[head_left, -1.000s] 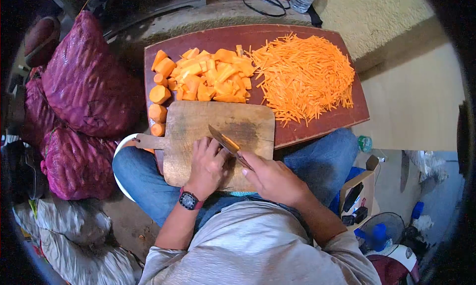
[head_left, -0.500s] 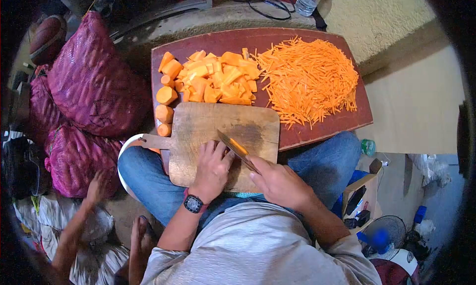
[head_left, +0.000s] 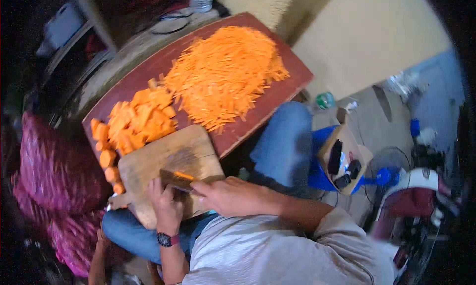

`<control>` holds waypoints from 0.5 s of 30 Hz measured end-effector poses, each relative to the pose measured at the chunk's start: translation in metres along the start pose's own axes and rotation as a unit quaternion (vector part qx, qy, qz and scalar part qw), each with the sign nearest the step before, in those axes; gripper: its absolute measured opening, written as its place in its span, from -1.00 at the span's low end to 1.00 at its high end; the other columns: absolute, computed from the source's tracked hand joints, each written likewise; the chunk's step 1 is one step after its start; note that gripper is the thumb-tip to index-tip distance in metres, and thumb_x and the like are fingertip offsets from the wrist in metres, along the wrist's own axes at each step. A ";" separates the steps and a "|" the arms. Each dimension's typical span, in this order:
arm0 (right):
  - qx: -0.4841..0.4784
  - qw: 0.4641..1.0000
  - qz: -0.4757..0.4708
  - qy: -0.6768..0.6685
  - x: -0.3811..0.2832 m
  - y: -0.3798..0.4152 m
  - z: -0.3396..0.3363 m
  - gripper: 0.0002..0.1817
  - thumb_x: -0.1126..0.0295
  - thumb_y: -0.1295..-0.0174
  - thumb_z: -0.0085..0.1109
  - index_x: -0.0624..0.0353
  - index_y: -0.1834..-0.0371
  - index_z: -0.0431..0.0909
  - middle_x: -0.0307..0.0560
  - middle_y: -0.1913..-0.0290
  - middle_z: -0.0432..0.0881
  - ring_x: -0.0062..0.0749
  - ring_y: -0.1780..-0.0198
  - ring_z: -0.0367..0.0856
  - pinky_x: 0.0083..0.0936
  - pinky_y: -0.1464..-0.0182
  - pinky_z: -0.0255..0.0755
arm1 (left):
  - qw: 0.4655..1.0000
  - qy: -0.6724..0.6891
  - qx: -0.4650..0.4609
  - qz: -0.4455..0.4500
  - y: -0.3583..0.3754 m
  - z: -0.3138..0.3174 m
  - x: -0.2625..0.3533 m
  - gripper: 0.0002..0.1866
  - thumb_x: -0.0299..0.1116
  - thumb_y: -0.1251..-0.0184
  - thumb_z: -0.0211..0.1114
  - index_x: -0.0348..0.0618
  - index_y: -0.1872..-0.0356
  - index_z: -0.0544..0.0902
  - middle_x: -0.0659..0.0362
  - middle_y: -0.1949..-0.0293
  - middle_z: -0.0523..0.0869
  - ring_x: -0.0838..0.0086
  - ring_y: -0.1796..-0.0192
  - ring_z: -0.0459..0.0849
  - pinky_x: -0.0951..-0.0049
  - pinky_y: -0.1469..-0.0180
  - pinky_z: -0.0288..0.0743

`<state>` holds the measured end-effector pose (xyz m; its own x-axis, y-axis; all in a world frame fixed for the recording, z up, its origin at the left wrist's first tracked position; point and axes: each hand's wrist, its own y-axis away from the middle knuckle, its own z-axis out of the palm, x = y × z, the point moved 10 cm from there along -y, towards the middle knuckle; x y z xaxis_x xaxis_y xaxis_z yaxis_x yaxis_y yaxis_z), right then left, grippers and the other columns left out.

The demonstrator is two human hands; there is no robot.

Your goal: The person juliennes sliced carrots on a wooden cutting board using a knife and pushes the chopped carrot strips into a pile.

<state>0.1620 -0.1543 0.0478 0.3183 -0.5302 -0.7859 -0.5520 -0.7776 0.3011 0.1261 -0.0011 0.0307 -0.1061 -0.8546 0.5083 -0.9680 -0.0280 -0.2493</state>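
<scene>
My right hand [head_left: 220, 195] is wrapped round the handle of a knife [head_left: 176, 181], its blade over the wooden cutting board [head_left: 148, 161]. An orange carrot piece [head_left: 184, 176] lies along the blade. My left hand [head_left: 165, 203] rests on the board beside the blade, fingers bent and pressed down; what is under them is hidden. Beyond the board, carrot slices [head_left: 141, 116] are heaped on the red table [head_left: 297, 76], next to a large pile of carrot shreds [head_left: 228, 71]. Thick carrot chunks [head_left: 107, 158] line the table's left side.
Purple mesh sacks [head_left: 59, 171] stand at the left, with another person's arm [head_left: 97, 257] near them. A cardboard box [head_left: 359, 158] of dark items and a fan [head_left: 389, 166] are at the right. A plastic bottle [head_left: 201, 1] stands beyond the table.
The view has turned to the right, so table, board and both hands appear tilted and shifted left. My right hand still holds the knife, and my left hand remains on the board.
</scene>
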 end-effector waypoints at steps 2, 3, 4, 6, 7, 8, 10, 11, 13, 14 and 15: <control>-0.017 0.999 -0.033 0.004 -0.004 -0.001 0.004 -0.65 0.29 -0.60 0.12 0.23 -0.29 0.37 0.42 0.16 0.78 0.45 0.07 0.80 0.29 -0.01 0.64 | 1.000 -0.011 0.023 0.003 0.003 0.002 -0.003 -0.75 -0.64 0.08 0.36 -0.36 0.27 0.69 -0.13 0.11 0.53 -0.16 -0.04 0.51 -0.11 -0.16 0.43; -0.007 1.000 -0.020 0.003 -0.002 0.000 0.002 -0.65 0.29 -0.60 0.12 0.23 -0.29 0.37 0.42 0.16 0.78 0.45 0.07 0.80 0.29 -0.01 0.64 | 1.000 -0.003 0.017 0.012 0.002 0.000 -0.001 -0.75 -0.63 0.04 0.39 -0.37 0.25 0.69 -0.12 0.10 0.55 -0.16 -0.04 0.51 -0.10 -0.16 0.43; -0.014 1.000 -0.021 0.016 -0.003 0.001 0.004 -0.67 0.30 -0.60 0.12 0.25 -0.25 0.37 0.40 0.19 0.78 0.44 0.09 0.81 0.27 0.03 0.66 | 1.000 0.005 0.012 0.022 0.001 0.003 0.000 -0.75 -0.63 0.04 0.39 -0.37 0.25 0.69 -0.12 0.10 0.55 -0.16 -0.04 0.51 -0.10 -0.16 0.43; -0.020 0.999 -0.013 0.028 -0.002 0.002 0.007 -0.68 0.31 -0.59 0.13 0.26 -0.21 0.36 0.38 0.22 0.77 0.43 0.11 0.81 0.25 0.06 0.67 | 0.999 0.002 0.039 0.020 0.003 0.002 -0.004 -0.74 -0.62 0.02 0.42 -0.38 0.22 0.70 -0.11 0.09 0.56 -0.15 -0.05 0.52 -0.09 -0.16 0.43; -0.012 0.999 -0.031 0.020 -0.005 0.002 0.006 -0.67 0.31 -0.58 0.14 0.28 -0.22 0.36 0.37 0.24 0.77 0.42 0.14 0.82 0.24 0.09 0.68 | 0.999 -0.006 0.044 0.024 0.004 0.003 -0.008 -0.72 -0.61 0.02 0.43 -0.38 0.20 0.70 -0.10 0.07 0.58 -0.15 -0.06 0.53 -0.10 -0.16 0.43; -0.005 0.999 -0.050 0.013 -0.008 0.004 0.004 -0.66 0.32 -0.57 0.14 0.30 -0.22 0.35 0.36 0.25 0.77 0.41 0.16 0.83 0.23 0.12 0.69 | 0.999 0.001 0.041 0.027 0.007 0.006 -0.009 -0.72 -0.61 0.02 0.43 -0.38 0.20 0.70 -0.10 0.07 0.58 -0.15 -0.06 0.53 -0.10 -0.16 0.43; 0.000 0.999 -0.044 0.032 -0.009 0.005 -0.001 -0.65 0.32 -0.56 0.15 0.31 -0.22 0.36 0.35 0.26 0.78 0.41 0.18 0.83 0.24 0.13 0.69 | 0.999 0.044 0.016 -0.018 0.004 0.006 -0.013 -0.72 -0.62 0.02 0.43 -0.37 0.19 0.70 -0.11 0.07 0.57 -0.15 -0.05 0.53 -0.11 -0.16 0.44; -0.007 0.997 -0.056 0.050 -0.009 0.003 0.005 -0.65 0.33 -0.56 0.15 0.33 -0.21 0.37 0.36 0.26 0.78 0.41 0.17 0.83 0.23 0.13 0.70 | 0.998 0.019 0.056 0.014 0.010 0.005 -0.015 -0.72 -0.62 -0.01 0.43 -0.37 0.17 0.70 -0.12 0.07 0.57 -0.15 -0.04 0.52 -0.12 -0.17 0.43; -0.013 0.996 -0.064 0.067 -0.005 0.002 0.013 -0.65 0.33 -0.55 0.15 0.34 -0.20 0.38 0.36 0.26 0.78 0.41 0.17 0.84 0.22 0.13 0.71 | 0.998 0.002 0.058 0.022 0.007 0.005 -0.008 -0.72 -0.61 -0.03 0.43 -0.36 0.17 0.69 -0.12 0.07 0.57 -0.16 -0.04 0.52 -0.13 -0.17 0.43; 0.026 0.994 -0.087 0.067 -0.008 0.003 0.008 -0.68 0.37 -0.42 0.23 0.37 -0.07 0.46 0.27 0.31 0.76 0.28 0.22 0.83 0.11 0.15 0.70 | 0.997 -0.019 0.063 0.027 0.007 0.004 -0.005 -0.73 -0.61 -0.04 0.43 -0.36 0.18 0.69 -0.12 0.07 0.57 -0.16 -0.05 0.52 -0.14 -0.18 0.42; 0.065 0.990 -0.110 0.066 -0.012 0.005 0.001 -0.72 0.40 -0.29 0.30 0.39 0.06 0.54 0.17 0.36 0.73 0.16 0.27 0.83 0.00 0.17 0.70 | 0.998 0.005 0.056 0.017 0.006 0.005 -0.011 -0.75 -0.59 -0.06 0.44 -0.36 0.20 0.67 -0.13 0.06 0.57 -0.18 -0.06 0.52 -0.17 -0.18 0.41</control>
<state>0.1548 -0.1516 0.0586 0.5353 -0.3986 -0.7447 -0.5496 -0.8339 0.0512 0.1222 0.0048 0.0193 -0.1408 -0.8506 0.5066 -0.9327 -0.0577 -0.3561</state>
